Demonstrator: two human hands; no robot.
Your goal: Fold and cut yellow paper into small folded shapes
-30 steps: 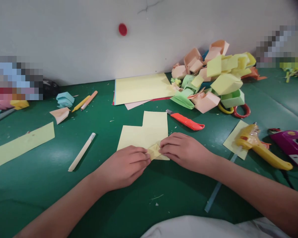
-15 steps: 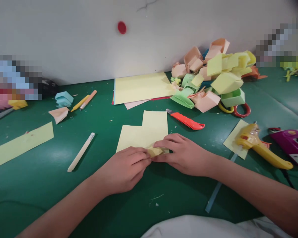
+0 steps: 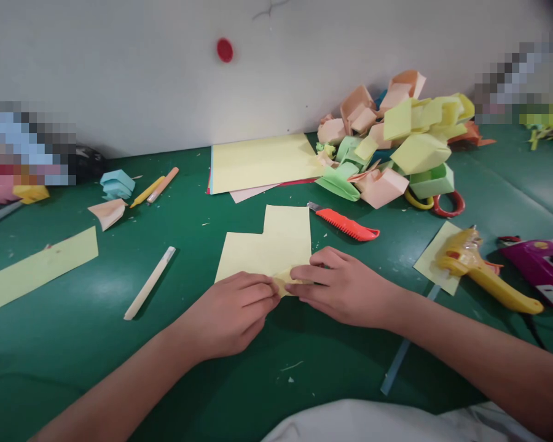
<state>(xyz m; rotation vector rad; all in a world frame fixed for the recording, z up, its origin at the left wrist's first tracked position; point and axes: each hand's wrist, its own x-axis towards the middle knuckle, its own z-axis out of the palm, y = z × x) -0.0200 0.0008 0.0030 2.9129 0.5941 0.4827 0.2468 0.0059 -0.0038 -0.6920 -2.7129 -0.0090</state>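
A pale yellow paper sheet [image 3: 276, 236] with a notch cut from its far left corner lies flat before me. Its near edge is folded or curled up between my hands. My left hand [image 3: 237, 313] pinches this edge, the thumb hidden beneath the fingers. From the other side my right hand [image 3: 338, 285] grips the same edge with bent fingertips, its thumb partly out of sight. An orange-red utility knife [image 3: 348, 224] rests just beyond my right hand, its blade end near the sheet's far right corner.
At right lie a yellow glue gun [image 3: 488, 270], a purple power strip [image 3: 541, 267] and scissors [image 3: 449, 204]. Folded paper pieces [image 3: 382, 141] are heaped by the wall, beside stacked sheets [image 3: 262, 162]. A rolled paper stick [image 3: 150, 283] and a paper strip [image 3: 37, 270] lie left.
My right fingers have shifted slightly along the folded edge and spread a little, showing more of it. My left hand keeps its pinch almost unmoved.
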